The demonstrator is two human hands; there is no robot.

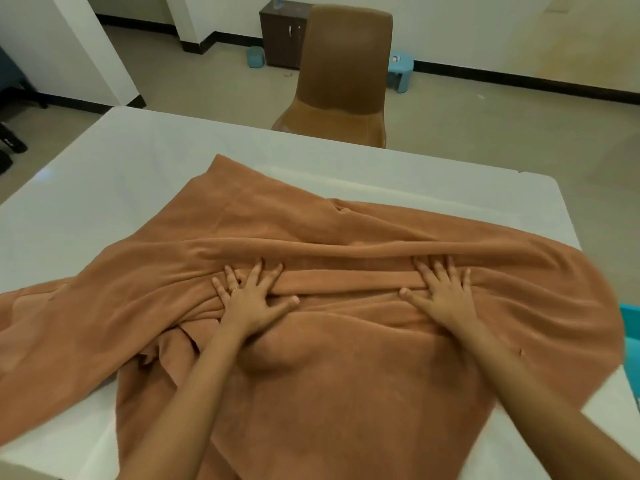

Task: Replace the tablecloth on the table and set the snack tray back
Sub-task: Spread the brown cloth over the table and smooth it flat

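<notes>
Tablecloth [346,393] lies skewed and rucked across the white surface [104,188]. Left grip [251,299] and right grip [445,296] both flat, fingers spread, pressing a long fold mid-cloth. Risk: pushing forward stacks more folds, or slides the cloth on the glossy top. Snack tray not seen.

Rumpled tablecloth [346,358] on white table [104,188]

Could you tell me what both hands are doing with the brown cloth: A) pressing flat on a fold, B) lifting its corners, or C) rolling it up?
A: the left hand and right hand lie with fingers spread on a long fold of the brown cloth on the white table.
</notes>
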